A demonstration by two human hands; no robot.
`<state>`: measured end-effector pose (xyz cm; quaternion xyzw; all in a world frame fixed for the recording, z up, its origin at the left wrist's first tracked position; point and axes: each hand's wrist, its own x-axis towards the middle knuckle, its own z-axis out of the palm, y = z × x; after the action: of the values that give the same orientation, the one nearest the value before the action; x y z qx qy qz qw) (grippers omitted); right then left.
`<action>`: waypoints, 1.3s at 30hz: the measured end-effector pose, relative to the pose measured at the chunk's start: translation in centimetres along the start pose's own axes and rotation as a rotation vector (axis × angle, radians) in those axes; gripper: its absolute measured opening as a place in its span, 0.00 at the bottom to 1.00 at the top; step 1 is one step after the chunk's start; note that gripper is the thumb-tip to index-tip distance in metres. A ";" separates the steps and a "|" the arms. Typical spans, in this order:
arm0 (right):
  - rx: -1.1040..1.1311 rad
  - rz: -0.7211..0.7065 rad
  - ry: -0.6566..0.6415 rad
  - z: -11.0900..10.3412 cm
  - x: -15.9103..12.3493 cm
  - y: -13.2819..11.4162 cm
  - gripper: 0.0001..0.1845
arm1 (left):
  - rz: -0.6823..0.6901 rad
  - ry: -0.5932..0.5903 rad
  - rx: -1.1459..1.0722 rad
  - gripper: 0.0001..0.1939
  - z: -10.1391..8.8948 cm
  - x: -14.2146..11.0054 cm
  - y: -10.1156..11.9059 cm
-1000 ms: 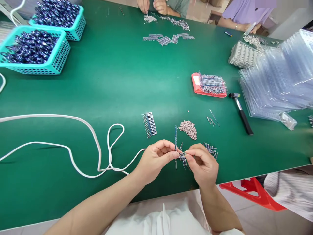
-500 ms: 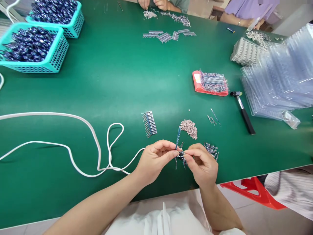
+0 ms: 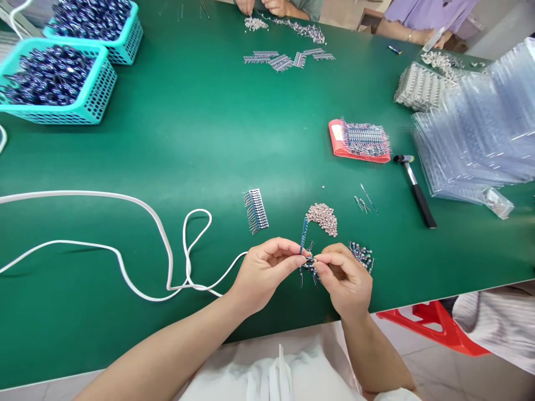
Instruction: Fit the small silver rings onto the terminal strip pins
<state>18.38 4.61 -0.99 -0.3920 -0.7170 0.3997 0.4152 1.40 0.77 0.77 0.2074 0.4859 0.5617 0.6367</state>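
My left hand [image 3: 264,272] pinches a thin blue strip [image 3: 303,234] that sticks up and away from my fingers, with small wired parts hanging below it. My right hand [image 3: 345,278] is closed in a pinch on a tiny part [image 3: 314,260] right at the strip's lower end, fingertips of both hands almost touching. Just beyond my hands lie a heap of small pinkish rings [image 3: 322,218], a finished row of blue parts with wire legs [image 3: 256,210] and a small cluster of blue parts [image 3: 361,255] beside my right hand.
A white cable [image 3: 125,245] loops across the green table [image 3: 200,145] at the left. Two teal baskets [image 3: 94,92] of blue parts stand far left. A red pad with parts [image 3: 359,142], a hammer [image 3: 416,192] and clear plastic trays [image 3: 472,133] lie right. Other people's hands [image 3: 267,8] work at the far edge.
The blue strip has tilted slightly to the right in my left hand. Both hands stay in nearly the same place, pinched together.
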 end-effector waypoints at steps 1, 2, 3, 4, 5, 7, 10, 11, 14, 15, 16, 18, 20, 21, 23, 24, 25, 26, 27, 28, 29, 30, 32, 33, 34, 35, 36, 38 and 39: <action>-0.003 0.002 0.002 0.0 0.0 0.0 0.06 | 0.001 0.000 0.002 0.07 0.0 0.0 0.0; -0.006 0.004 0.005 0.0 0.0 0.0 0.06 | 0.001 0.000 0.003 0.07 0.0 0.0 0.0; -0.008 0.007 0.006 0.0 0.0 0.0 0.06 | 0.001 -0.001 0.004 0.08 0.0 0.0 0.0; -0.008 0.009 0.006 0.0 0.0 0.1 0.05 | 0.001 -0.001 0.005 0.08 0.0 0.0 0.0; -0.006 0.011 0.005 0.0 0.0 0.1 0.05 | 0.001 0.000 0.006 0.08 0.0 0.0 0.0; -0.001 0.019 0.005 0.0 -0.1 0.1 0.05 | 0.003 0.000 0.010 0.08 0.0 -0.1 0.0; 0.012 0.018 0.003 0.1 0.0 0.1 0.06 | 0.006 0.002 0.011 0.08 0.0 -0.1 0.0; 0.014 0.015 0.004 0.1 0.0 0.1 0.06 | 0.006 0.004 0.009 0.07 0.0 -0.1 0.0; 0.010 0.010 0.007 0.1 0.0 0.1 0.06 | 0.007 0.007 0.007 0.07 0.0 -0.1 0.0; 0.009 0.013 0.009 0.1 0.0 0.0 0.06 | 0.008 0.006 0.009 0.07 0.0 -0.1 0.0; 0.010 0.016 0.010 0.1 0.0 0.0 0.06 | 0.009 0.003 0.013 0.07 0.0 -0.1 -0.1; 0.018 0.022 0.009 0.1 0.0 0.0 0.07 | 0.010 0.003 0.019 0.07 -0.1 -0.1 -0.1; 0.024 0.028 0.008 0.1 0.0 0.0 0.07 | 0.010 0.005 0.019 0.07 -0.1 -0.1 -0.2; 0.025 0.030 0.009 0.1 0.0 0.0 0.06 | 0.009 0.005 0.018 0.07 -0.1 -0.1 -0.2; 0.025 0.033 0.011 0.1 -0.1 0.1 0.06 | 0.011 0.004 0.013 0.07 -0.1 -0.1 -0.1; 0.025 0.036 0.011 0.1 -0.1 0.1 0.06 | 0.013 0.002 0.009 0.07 -0.1 -0.1 -0.1; 0.028 0.039 0.009 0.1 -0.1 0.1 0.06 | 0.015 0.000 0.008 0.06 -0.1 -0.1 -0.1; 0.033 0.043 0.008 0.1 -0.1 0.2 0.06 | 0.017 -0.003 0.008 0.06 -0.1 -0.1 -0.1; 0.038 0.046 0.008 0.1 -0.1 0.2 0.06 | 0.020 -0.005 0.011 0.06 -0.1 -0.1 -0.1; 0.042 0.050 0.008 0.1 -0.1 0.2 0.06 | 0.022 -0.006 0.015 0.06 -0.1 -0.1 -0.1; 0.044 0.053 0.010 0.1 -0.2 0.2 0.06 | 0.024 -0.007 0.019 0.06 -0.1 -0.1 -0.1; 0.044 0.055 0.014 0.2 -0.2 0.2 0.06 | 0.026 -0.006 0.023 0.06 -0.1 -0.1 -0.1; 0.043 0.056 0.020 0.2 -0.1 0.2 0.05 | 0.028 -0.006 0.027 0.06 -0.1 -0.1 -0.1; 0.044 0.057 0.020 0.2 -0.1 0.1 0.05 | 0.029 -0.006 0.026 0.06 -0.1 -0.1 -0.1; 0.047 0.056 0.019 0.2 -0.1 0.1 0.06 | 0.030 -0.006 0.026 0.06 -0.1 0.0 -0.1; 0.052 0.056 0.016 0.2 -0.1 0.1 0.06 | 0.032 -0.006 0.028 0.06 -0.1 0.0 -0.1; 0.059 0.057 0.011 0.2 -0.1 0.1 0.06 | 0.033 -0.007 0.031 0.06 -0.1 0.0 -0.2; 0.074 0.066 0.003 0.2 -0.1 0.2 0.06 | 0.038 -0.008 0.039 0.06 -0.1 0.0 -0.3; 0.081 0.070 -0.001 0.1 -0.1 0.2 0.06 | 0.040 -0.008 0.041 0.06 -0.1 -0.1 -0.3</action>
<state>18.33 4.52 -1.26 -0.3997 -0.6862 0.4429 0.4161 1.44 0.59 0.49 0.2322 0.4904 0.5634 0.6230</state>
